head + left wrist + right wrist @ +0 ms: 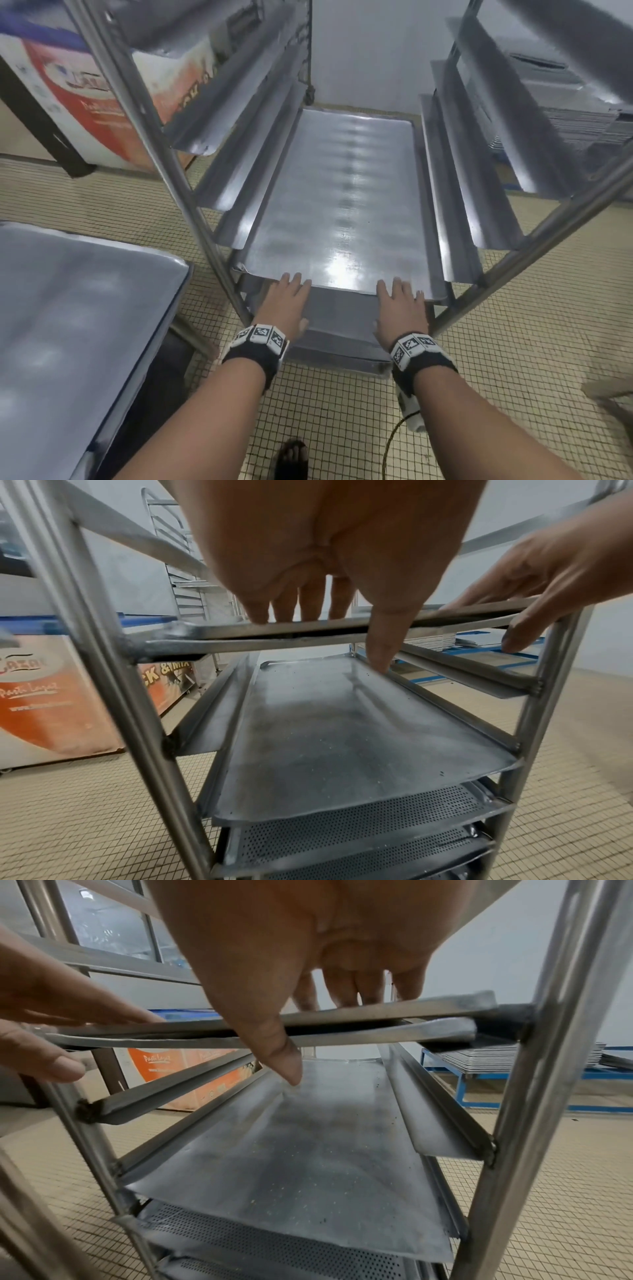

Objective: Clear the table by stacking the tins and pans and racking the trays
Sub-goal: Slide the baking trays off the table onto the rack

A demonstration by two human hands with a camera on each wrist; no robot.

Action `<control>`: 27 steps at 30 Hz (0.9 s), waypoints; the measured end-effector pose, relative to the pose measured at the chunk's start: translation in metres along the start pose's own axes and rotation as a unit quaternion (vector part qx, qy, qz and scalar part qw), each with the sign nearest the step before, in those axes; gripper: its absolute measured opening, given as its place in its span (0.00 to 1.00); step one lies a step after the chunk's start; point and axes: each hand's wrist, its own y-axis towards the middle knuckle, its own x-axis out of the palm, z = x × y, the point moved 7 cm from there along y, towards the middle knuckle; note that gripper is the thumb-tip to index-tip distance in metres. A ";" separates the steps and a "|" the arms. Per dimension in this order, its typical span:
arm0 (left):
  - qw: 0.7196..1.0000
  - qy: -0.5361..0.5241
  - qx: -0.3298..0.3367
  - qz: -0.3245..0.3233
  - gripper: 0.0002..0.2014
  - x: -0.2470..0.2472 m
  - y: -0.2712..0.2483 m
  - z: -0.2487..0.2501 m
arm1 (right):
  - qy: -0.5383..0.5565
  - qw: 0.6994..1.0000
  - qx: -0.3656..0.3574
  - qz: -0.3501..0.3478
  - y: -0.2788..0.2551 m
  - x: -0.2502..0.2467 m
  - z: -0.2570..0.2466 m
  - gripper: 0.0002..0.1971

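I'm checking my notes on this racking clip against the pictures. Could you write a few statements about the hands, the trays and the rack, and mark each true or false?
1. Both hands touch the near edge of the top tray. True: the left hand and right hand lie with straight fingers on that edge.
2. That tray lies on the floor beside the rack. False: it sits in the rack's side runners.
3. The slots below it hold more trays, some perforated. True: perforated trays show under a solid tray.
4. The right hand holds a round cake tin. False: it holds nothing, only touching the tray.
5. The floor is bare concrete. False: it is covered in small pale tiles.
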 end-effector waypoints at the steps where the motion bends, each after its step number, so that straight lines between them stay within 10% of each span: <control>1: 1.000 -0.024 -0.006 -0.004 0.38 -0.001 -0.013 0.001 | 0.002 1.000 0.000 0.004 -0.009 -0.004 -0.003 0.41; 13: 0.951 -0.225 -0.192 0.088 0.13 -0.005 -0.204 -0.069 | 0.087 0.987 -0.129 -0.038 -0.139 -0.077 -0.134 0.14; 22: 0.882 -0.213 -0.409 0.097 0.22 0.041 -0.390 -0.198 | 0.141 0.933 -0.327 -0.055 -0.245 -0.077 -0.326 0.17; 27: 0.797 -0.249 -0.548 0.054 0.27 0.095 -0.514 -0.256 | 0.097 0.911 -0.391 -0.087 -0.299 -0.058 -0.405 0.21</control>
